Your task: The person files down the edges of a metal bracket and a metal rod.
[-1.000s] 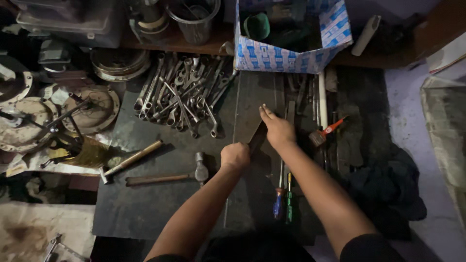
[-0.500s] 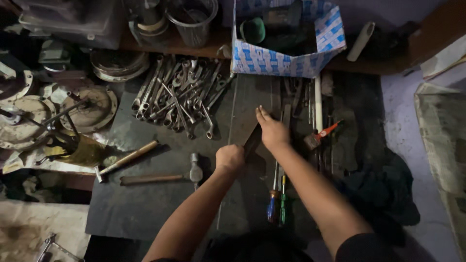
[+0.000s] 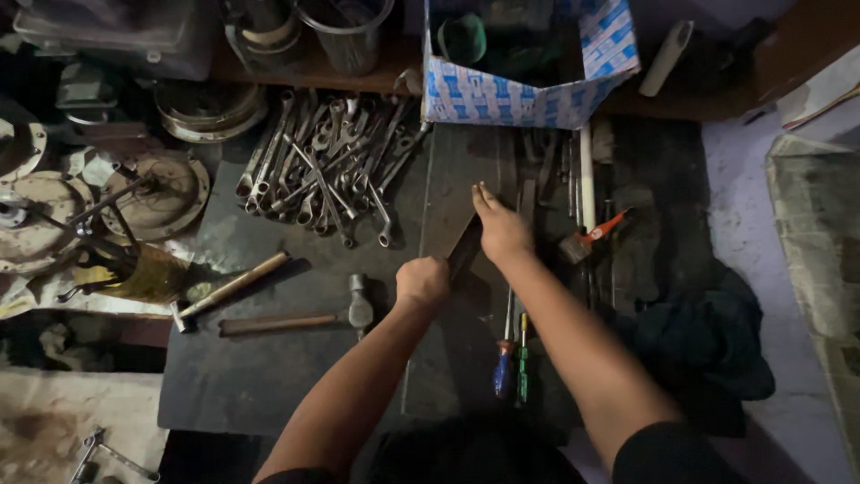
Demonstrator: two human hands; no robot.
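Left hand (image 3: pixel 422 280) fisted; right hand (image 3: pixel 500 229) flat.

Your left hand (image 3: pixel 422 280) is fisted around the near end of a dark flat metal bar (image 3: pixel 465 248). Bar is long, narrow and dull, no shine, and it runs diagonally from that fist up and to the right. Your right hand (image 3: pixel 502 229) lies flat on its far end, fingers straight and together, pointing away from you. Only the short middle stretch between your hands shows; both ends are hidden under them. The bar sits low over a dark flat plate (image 3: pixel 466 161) on the work surface; contact with it can't be made out.
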